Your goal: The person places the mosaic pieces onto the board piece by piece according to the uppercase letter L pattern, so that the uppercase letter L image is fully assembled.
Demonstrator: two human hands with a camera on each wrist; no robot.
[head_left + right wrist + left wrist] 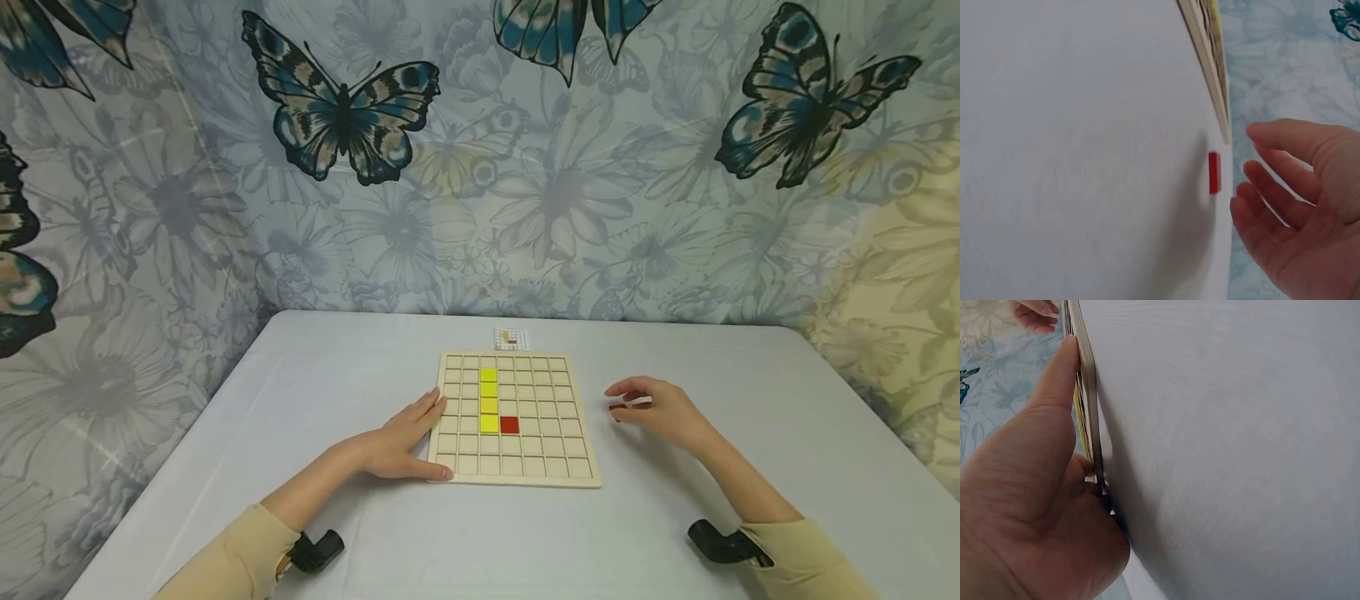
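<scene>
A pale wooden grid board (555, 446) lies on the table, with several yellow tiles (489, 390) in one column and a red tile (509, 425) beside the lowest one. My left hand (397, 443) rests along the board's left side, its fingers on the edge and its thumb at the near left corner. To the right of the board, my right hand (663, 410) hovers with loosely bent fingers around a second red tile (1214, 173). In the right wrist view that tile lies on the table, apart from the fingertips.
Behind the board lies a small card (512, 338) printed with a coloured grid. A white cloth (360, 358) covers the table. Patterned fabric with butterflies (345, 117) stands behind it. Each wrist carries a black camera mount (318, 552).
</scene>
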